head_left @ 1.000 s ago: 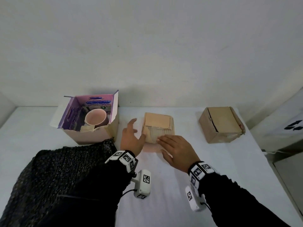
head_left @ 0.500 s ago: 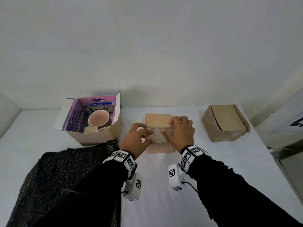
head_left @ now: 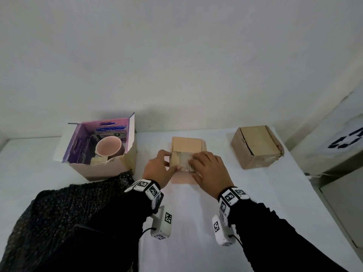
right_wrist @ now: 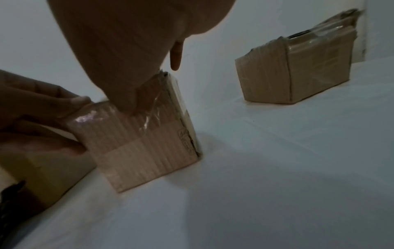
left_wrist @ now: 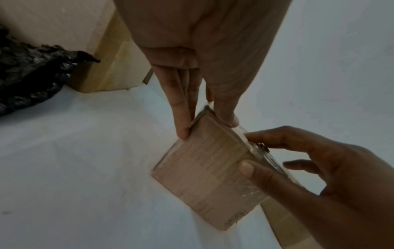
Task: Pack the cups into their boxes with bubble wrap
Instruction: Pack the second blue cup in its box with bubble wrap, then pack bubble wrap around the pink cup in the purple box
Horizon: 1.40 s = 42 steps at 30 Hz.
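Note:
A small closed brown cardboard box (head_left: 186, 148) (left_wrist: 204, 168) (right_wrist: 145, 148) stands mid-table with clear tape over its near top edge. My left hand (head_left: 169, 162) (left_wrist: 206, 126) pinches its near left top corner between straight fingers and thumb. My right hand (head_left: 193, 163) (left_wrist: 255, 151) (right_wrist: 149, 84) holds the near right edge, thumb on the taped front face and fingers over the top. A pink cup (head_left: 109, 147) sits in an open purple-lined box (head_left: 102, 169) at the left. Black bubble wrap (head_left: 68, 213) (left_wrist: 27, 72) lies at the near left.
A second closed, taped cardboard box (head_left: 255, 146) (right_wrist: 298, 72) stands at the back right on the white table (head_left: 275, 203). A wall runs along the table's far edge. Beyond the right edge is a white unit (head_left: 334, 154) with black markings.
The left hand, open beside the box a second ago, has closed on its near left corner. The right hand has gone from lying flat in front of the box to holding its near top edge.

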Tool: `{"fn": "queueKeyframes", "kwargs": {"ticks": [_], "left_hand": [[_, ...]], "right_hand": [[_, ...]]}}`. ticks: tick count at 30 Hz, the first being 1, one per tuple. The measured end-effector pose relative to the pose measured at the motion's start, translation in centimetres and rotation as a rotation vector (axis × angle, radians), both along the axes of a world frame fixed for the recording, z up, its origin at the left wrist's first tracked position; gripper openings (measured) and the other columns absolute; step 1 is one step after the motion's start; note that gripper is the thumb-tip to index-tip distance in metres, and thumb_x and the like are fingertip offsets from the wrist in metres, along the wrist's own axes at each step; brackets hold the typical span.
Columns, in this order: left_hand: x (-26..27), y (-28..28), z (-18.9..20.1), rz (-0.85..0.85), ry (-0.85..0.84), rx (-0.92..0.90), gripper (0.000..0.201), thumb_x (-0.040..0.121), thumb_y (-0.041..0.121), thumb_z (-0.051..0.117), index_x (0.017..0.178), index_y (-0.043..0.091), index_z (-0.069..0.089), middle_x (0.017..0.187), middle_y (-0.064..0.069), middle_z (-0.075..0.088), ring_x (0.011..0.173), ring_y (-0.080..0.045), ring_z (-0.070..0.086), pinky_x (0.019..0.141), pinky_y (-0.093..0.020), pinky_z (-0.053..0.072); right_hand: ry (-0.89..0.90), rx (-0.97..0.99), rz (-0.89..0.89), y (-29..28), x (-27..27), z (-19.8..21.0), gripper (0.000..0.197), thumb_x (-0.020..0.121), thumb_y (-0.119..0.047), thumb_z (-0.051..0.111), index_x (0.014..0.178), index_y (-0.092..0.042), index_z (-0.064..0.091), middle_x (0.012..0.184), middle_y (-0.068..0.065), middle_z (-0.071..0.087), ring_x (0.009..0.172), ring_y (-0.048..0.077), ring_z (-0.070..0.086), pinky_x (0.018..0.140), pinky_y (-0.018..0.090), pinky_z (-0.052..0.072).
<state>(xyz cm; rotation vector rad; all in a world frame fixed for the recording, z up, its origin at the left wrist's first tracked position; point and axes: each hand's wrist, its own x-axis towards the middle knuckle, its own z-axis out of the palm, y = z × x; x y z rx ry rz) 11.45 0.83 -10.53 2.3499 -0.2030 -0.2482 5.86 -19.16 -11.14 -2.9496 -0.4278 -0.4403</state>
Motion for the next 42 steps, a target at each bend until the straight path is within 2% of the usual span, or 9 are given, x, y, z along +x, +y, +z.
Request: {"fn": "queueKeyframes", "kwargs": {"ticks": [5,8,12,15,19,24,33,37,42], "left_hand": [[0.3,-2.0,0.5,-0.055,0.045,-0.024,0.044,0.086,0.029,0.067,0.125,0.026,0.047,0.099,0.003,0.071,0.087,-0.014,0.066,0.081,-0.029,0.049],[0.5,-2.9,1.4,-0.045,-0.007,0.111,0.042,0.089,0.029,0.062,0.128,0.027,0.048,0.097,0.006,0.072,0.097,-0.02,0.063,0.081,-0.03,0.046],[-0.6,-2.4,2.4,-0.03,-0.022,0.173,0.032,0.087,0.04,0.062,0.115,0.026,0.056,0.086,0.014,0.071,0.093,-0.016,0.062,0.082,-0.031,0.049],[-2.6,0.0,2.8,-0.026,-0.057,0.206,0.024,0.086,0.043,0.062,0.103,0.027,0.062,0.084,0.014,0.069,0.089,-0.012,0.062,0.079,-0.027,0.048],[-5.6,5.7,3.4,0.018,-0.042,0.259,0.022,0.085,0.042,0.064,0.1,0.026,0.063,0.081,0.013,0.067,0.089,-0.012,0.062,0.082,-0.028,0.049],[-10.3,13.9,3.2,0.148,0.051,0.398,0.024,0.084,0.046,0.063,0.101,0.029,0.064,0.1,0.006,0.068,0.095,-0.017,0.063,0.085,-0.033,0.051],[-18.0,22.2,-0.1,0.345,0.233,0.592,0.039,0.084,0.052,0.06,0.117,0.03,0.057,0.127,-0.003,0.045,0.11,-0.026,0.054,0.093,-0.039,0.048],[-19.1,24.1,-1.6,0.377,0.287,0.551,0.063,0.082,0.049,0.065,0.136,0.025,0.041,0.141,-0.007,0.033,0.115,-0.028,0.056,0.095,-0.039,0.049],[-17.8,27.0,-3.1,0.413,0.326,0.485,0.094,0.075,0.05,0.072,0.147,0.022,0.017,0.143,-0.011,0.036,0.12,-0.031,0.053,0.096,-0.043,0.048]], "right_hand": [[-0.032,-0.026,-0.228,-1.1,0.0,0.5,0.017,0.077,-0.016,0.062,0.093,-0.021,0.057,0.096,0.004,0.059,0.081,0.029,0.05,0.062,0.035,0.038],[0.012,-0.067,-0.274,-0.8,0.2,1.0,0.015,0.078,-0.012,0.057,0.09,-0.02,0.056,0.092,0.008,0.059,0.079,0.029,0.05,0.06,0.035,0.037],[0.092,-0.023,-0.317,0.5,-0.5,2.3,0.02,0.081,-0.017,0.057,0.101,-0.019,0.059,0.103,0.008,0.06,0.091,0.03,0.052,0.069,0.038,0.04],[0.158,0.104,-0.237,2.2,-2.0,2.9,0.026,0.086,-0.023,0.054,0.112,-0.021,0.057,0.107,0.002,0.059,0.097,0.026,0.053,0.076,0.037,0.043],[0.346,0.368,-0.08,6.2,-3.3,2.7,0.018,0.087,-0.027,0.059,0.105,-0.022,0.061,0.098,-0.004,0.064,0.09,0.018,0.059,0.079,0.036,0.05],[0.52,0.435,0.119,11.9,-5.0,1.8,0.016,0.087,-0.029,0.06,0.102,-0.026,0.061,0.096,-0.007,0.064,0.089,0.014,0.059,0.081,0.035,0.05],[0.773,0.24,0.378,19.2,-7.0,1.2,0.042,0.085,-0.035,0.065,0.124,-0.027,0.051,0.123,0.003,0.057,0.113,0.02,0.054,0.092,0.035,0.047],[0.856,0.156,0.298,22.3,-6.9,0.0,0.059,0.083,-0.039,0.067,0.134,-0.029,0.04,0.132,0.01,0.047,0.121,0.028,0.048,0.099,0.039,0.044],[0.959,0.344,0.091,26.2,-5.5,-2.2,0.064,0.081,-0.042,0.067,0.138,-0.043,0.037,0.139,0.013,0.039,0.124,0.032,0.046,0.106,0.036,0.038]]}}
